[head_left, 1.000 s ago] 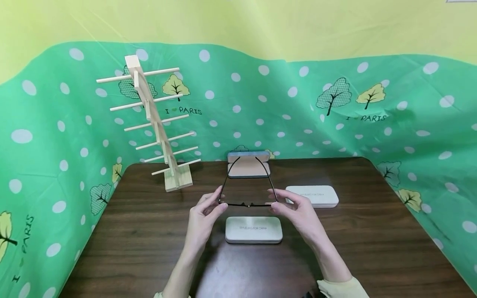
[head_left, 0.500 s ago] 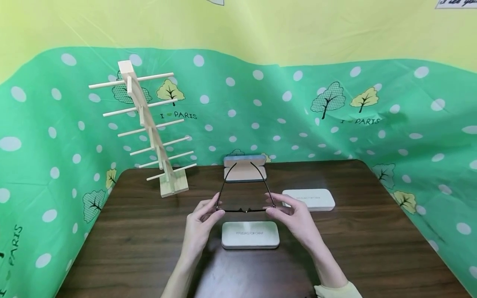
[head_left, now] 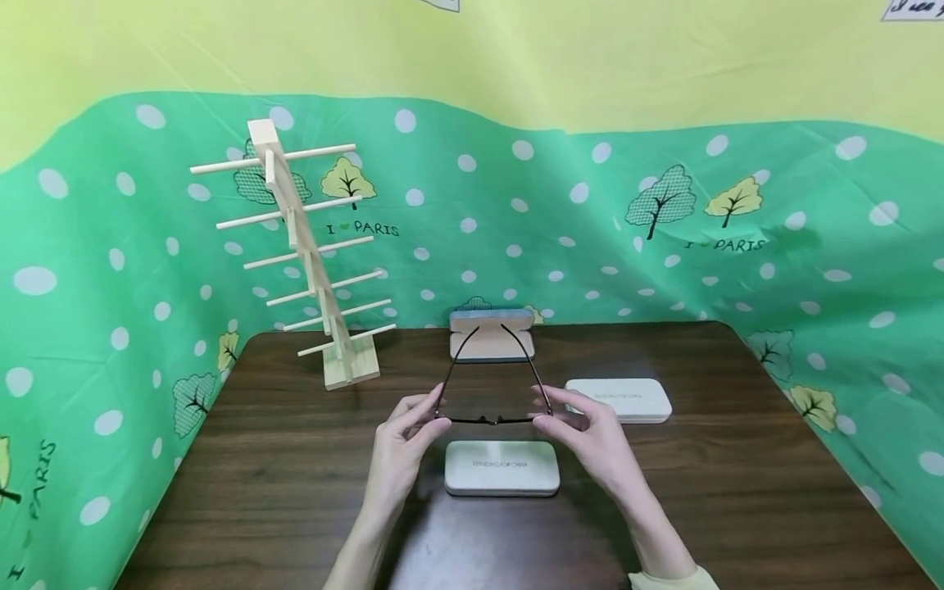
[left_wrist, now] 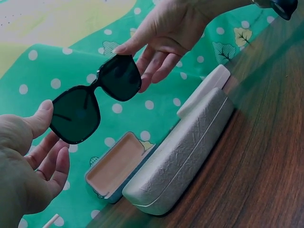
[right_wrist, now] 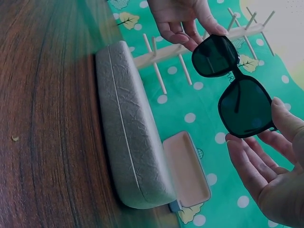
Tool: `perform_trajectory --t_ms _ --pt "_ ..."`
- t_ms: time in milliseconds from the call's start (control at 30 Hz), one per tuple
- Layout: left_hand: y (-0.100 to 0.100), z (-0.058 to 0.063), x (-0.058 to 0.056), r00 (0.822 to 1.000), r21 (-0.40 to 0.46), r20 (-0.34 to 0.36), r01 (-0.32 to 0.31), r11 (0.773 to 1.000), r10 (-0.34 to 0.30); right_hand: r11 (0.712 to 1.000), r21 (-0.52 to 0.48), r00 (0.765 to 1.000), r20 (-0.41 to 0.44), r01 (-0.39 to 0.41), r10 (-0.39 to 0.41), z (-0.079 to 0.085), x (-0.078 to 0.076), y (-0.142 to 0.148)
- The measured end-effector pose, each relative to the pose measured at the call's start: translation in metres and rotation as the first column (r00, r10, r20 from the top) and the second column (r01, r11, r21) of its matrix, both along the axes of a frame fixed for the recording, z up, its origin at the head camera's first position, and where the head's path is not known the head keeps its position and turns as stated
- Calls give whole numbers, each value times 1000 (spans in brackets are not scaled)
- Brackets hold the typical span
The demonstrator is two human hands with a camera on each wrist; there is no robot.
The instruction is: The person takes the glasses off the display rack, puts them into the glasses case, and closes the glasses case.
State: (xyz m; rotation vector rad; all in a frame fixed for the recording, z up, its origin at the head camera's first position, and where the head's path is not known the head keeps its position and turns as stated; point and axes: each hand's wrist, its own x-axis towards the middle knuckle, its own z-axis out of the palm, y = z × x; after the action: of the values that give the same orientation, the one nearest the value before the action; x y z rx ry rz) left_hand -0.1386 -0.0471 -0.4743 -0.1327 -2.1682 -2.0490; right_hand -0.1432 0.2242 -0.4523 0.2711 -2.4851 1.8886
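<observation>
Dark-lensed sunglasses [left_wrist: 78, 114] with a black frame are held up between both hands, temples unfolded and pointing away in the head view. My left hand [head_left: 398, 447] pinches one end of the frame between thumb and fingers. At the other end my right hand [head_left: 590, 434] pinches the frame the same way. Below them a closed pale glasses case [head_left: 501, 469] with printed lettering lies on the table, apart from the sunglasses. Behind, an open glasses case [head_left: 492, 346] with a pinkish lining stands at the table's back edge.
Another closed white glasses case [head_left: 619, 400] lies just beyond my right hand. At the back left a wooden rack [head_left: 317, 279] with several pegs rises from a square base. Green dotted cloth [head_left: 472, 246] hangs around the dark wooden table [head_left: 258, 492].
The head view has shifted slightly, moving the whole scene a little. Both hands keep their pinch on the sunglasses, which stay in about the same place above the near case.
</observation>
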Motion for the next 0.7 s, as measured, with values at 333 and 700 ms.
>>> perform_trajectory --t_ms 333,700 --pt "0 2 0 1000 -9 13 1 1000 -1 1000 5 1000 -11 5 -5 0 0 0" --pt "-2 0 -1 1000 -44 2 17 999 -17 1000 9 1000 2 9 -9 -1 0 2"
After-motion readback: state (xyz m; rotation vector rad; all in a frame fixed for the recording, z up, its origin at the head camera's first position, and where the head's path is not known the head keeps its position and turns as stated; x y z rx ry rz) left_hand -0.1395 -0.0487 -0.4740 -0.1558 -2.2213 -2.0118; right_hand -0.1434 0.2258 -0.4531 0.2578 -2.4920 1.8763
